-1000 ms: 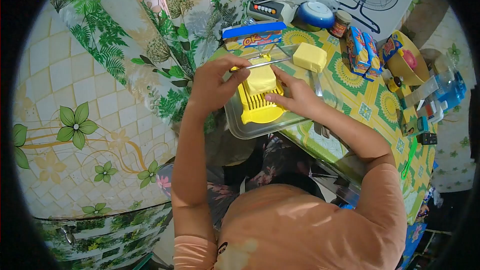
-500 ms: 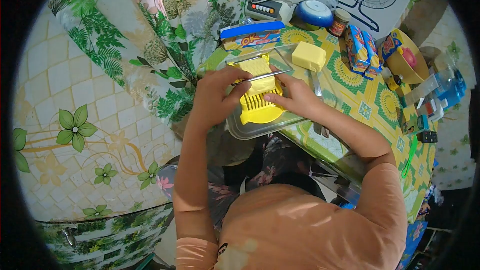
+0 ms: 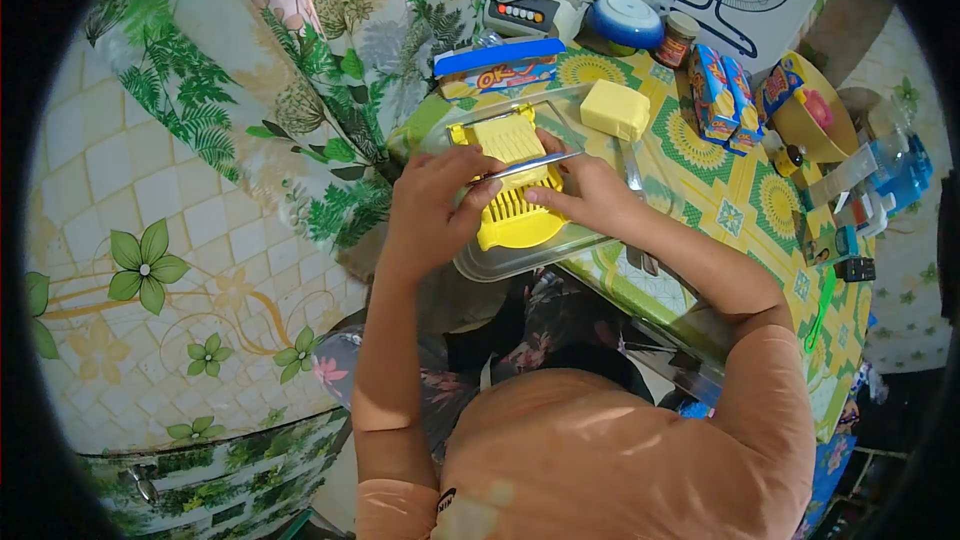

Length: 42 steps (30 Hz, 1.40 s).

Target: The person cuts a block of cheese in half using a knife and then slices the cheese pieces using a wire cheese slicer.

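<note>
A yellow slotted slicer [image 3: 523, 230] lies in a clear plastic tray [image 3: 480, 266], with a block of what looks like cheese [image 3: 507, 138] on it. Across the block runs the slicer's metal wire frame [image 3: 530, 166], and cut lines show in the block's top behind it. My left hand [image 3: 440, 202] is closed on the left end of that frame. At its right end, my right hand [image 3: 590, 190] pinches the frame, its thumb resting by the slotted base. Another pale yellow block [image 3: 615, 111] sits on the tray's right side.
Behind the tray are a blue-lidded box [image 3: 500, 68], a blender base [image 3: 530, 15], a blue-and-white bowl [image 3: 627, 22] and a jar [image 3: 676, 38]. Blue-orange packs [image 3: 725, 100] and a yellow tub [image 3: 825, 125] stand right. A knife [image 3: 632, 165] lies beside the block.
The metal frame has come down and toward me across the block, both hands moving with it. Cut lines now show in the block's top.
</note>
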Each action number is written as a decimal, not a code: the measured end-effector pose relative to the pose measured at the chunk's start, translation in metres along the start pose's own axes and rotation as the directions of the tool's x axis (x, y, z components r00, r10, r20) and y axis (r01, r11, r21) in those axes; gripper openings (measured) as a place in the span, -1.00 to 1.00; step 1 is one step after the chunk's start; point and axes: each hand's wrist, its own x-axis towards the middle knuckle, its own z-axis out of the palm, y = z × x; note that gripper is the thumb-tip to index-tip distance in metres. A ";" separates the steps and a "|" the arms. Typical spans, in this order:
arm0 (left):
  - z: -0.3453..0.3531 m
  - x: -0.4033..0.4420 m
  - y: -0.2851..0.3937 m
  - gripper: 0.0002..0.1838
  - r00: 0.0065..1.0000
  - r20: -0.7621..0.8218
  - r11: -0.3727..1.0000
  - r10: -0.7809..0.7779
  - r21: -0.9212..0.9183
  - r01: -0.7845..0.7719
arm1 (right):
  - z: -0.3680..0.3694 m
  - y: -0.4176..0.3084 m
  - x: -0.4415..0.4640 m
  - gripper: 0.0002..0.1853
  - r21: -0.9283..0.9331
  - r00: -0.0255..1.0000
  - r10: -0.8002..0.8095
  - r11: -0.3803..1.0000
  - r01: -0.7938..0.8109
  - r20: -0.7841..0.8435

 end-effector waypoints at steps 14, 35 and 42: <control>0.007 -0.012 0.000 -0.81 1.000 -0.002 0.997 -0.014 0.071 0.014 | 0.007 0.006 -0.001 -0.13 0.070 0.991 -0.067 0.995 0.075 -0.120; 0.017 -0.022 0.001 -0.82 0.997 -0.038 0.996 0.062 0.064 -0.059 | 0.009 0.006 -0.002 -0.20 0.081 0.990 -0.066 0.994 0.076 -0.123; 0.019 -0.025 0.004 -0.81 0.998 -0.046 0.996 0.052 0.069 -0.049 | 0.012 0.010 -0.002 -0.20 0.152 0.989 -0.063 0.985 0.083 -0.134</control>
